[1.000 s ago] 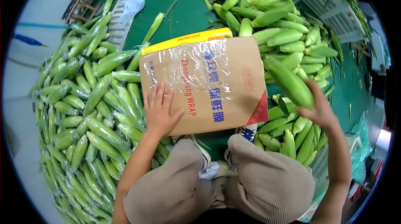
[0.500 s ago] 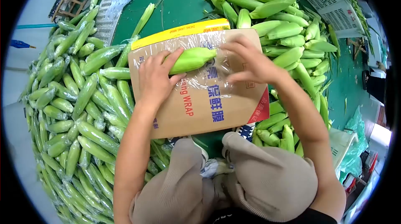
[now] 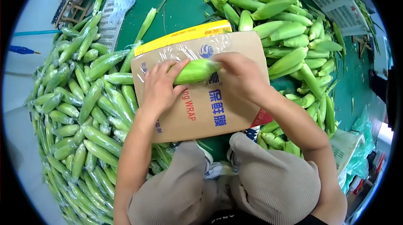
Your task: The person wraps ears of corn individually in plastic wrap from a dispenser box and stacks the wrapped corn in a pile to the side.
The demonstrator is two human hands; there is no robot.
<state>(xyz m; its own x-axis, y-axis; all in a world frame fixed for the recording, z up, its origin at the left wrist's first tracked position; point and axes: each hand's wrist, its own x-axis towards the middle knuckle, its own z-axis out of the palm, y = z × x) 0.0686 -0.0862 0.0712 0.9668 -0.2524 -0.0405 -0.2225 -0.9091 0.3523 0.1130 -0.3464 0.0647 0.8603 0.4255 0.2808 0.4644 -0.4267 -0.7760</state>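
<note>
A green ear of corn in its husk (image 3: pixel 194 71) lies on a cardboard box (image 3: pixel 184 120), with clear cling film (image 3: pixel 161 55) beneath and around it. My left hand (image 3: pixel 161 84) is closed around the corn's left end, thumb below and fingers above. At the corn's right tip, my right hand (image 3: pixel 241 71) has its fingers drawn together on the film, though the fingertips are partly blurred. A yellow film carton (image 3: pixel 182 36) runs along the far edge of the box.
Film-wrapped ears of corn (image 3: pixel 98 141) are heaped on the left. Unwrapped ears (image 3: pixel 289 36) are piled at the right and back. A white crate (image 3: pixel 331 4) stands at the back right, and a metal slatted strip (image 3: pixel 111 19) at the back left. My knees are just below the box.
My right hand has come down onto the corn's tip and its spread fingers have closed there on the film. The film now hugs the tip. My left hand keeps its hold.
</note>
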